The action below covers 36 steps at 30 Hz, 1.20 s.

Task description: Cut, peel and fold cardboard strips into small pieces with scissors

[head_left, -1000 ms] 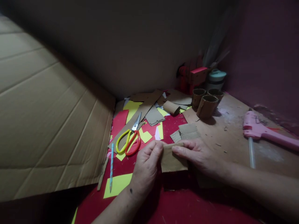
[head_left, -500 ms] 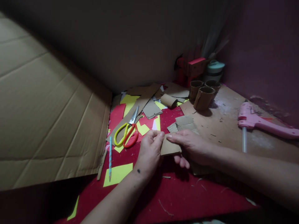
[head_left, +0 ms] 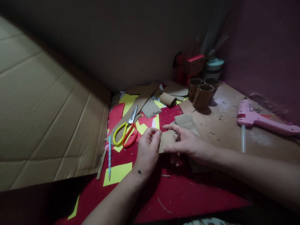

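Observation:
A small piece of cardboard (head_left: 167, 140) is held between my hands above the red table surface. My left hand (head_left: 148, 150) is closed, pinching its left edge between thumb and fingers. At the right edge is my right hand (head_left: 185, 143), its thumb laid across the front of the piece and its index finger stretched out along the far side. The other fingers of that hand are partly hidden beneath. Just beyond lie more cardboard scraps (head_left: 184, 120). Left of my hands rest scissors (head_left: 126, 129) with one yellow and one red handle.
A light blue pencil (head_left: 109, 159) lies on yellow paper (head_left: 122, 173). A large cardboard panel (head_left: 53, 115) stands on the left. Cardboard tubes (head_left: 202, 97) stand at the back, beside a lying tube (head_left: 167, 99). At right is a pink glue gun (head_left: 260, 120).
My right thumb has slid from the top of the cardboard piece down toward its near edge, and the index finger has straightened. My left hand keeps its pinch. The view has shifted slightly.

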Tool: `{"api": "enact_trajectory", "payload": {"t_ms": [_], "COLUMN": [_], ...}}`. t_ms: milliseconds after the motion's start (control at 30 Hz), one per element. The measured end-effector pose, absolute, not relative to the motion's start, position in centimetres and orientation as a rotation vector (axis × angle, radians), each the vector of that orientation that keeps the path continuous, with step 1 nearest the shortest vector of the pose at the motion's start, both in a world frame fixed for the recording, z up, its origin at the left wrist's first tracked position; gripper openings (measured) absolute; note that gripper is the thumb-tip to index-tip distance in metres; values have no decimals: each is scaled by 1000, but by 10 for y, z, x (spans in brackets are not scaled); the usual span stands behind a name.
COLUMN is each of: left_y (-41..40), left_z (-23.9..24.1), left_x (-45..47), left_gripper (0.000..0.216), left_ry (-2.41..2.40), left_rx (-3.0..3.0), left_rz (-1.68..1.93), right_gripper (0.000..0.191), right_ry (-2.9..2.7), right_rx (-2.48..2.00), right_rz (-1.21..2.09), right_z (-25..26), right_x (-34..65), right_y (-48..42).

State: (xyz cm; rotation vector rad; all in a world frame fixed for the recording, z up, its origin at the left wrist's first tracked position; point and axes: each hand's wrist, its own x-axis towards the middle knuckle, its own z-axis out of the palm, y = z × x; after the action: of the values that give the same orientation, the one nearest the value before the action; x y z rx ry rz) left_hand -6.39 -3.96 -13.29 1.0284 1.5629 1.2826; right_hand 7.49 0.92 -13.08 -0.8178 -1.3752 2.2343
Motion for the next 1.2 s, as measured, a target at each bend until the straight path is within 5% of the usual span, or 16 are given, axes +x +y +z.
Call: {"api": "enact_trajectory", "payload": {"t_ms": [67, 233, 800, 933, 1200], "left_y": [-40, -46, -52, -57, -62], "left_z": [-133, -129, -132, -136, -135], "left_x": [-65, -64, -63, -61, -54], "left_gripper": [21, 21, 21, 18, 17], "left_ry": [1546, 1586, 1400, 1515, 1530], "left_rx": [1026, 1083, 927, 1097, 1172], "left_rz": [1287, 1306, 1385, 1365, 1349], "right_gripper": [88, 66, 53, 20, 24], "right_ry": [-1462, -1525, -1651, -1681, -1922], "right_rx": [-811, -766, -661, -653, -758], "right_rz": [2212, 2192, 2141, 1813, 1373], "right_z": [-130, -131, -131, -127, -127], "right_x": [77, 78, 81, 82, 83], "right_y": [8, 2, 6, 9, 7]}}
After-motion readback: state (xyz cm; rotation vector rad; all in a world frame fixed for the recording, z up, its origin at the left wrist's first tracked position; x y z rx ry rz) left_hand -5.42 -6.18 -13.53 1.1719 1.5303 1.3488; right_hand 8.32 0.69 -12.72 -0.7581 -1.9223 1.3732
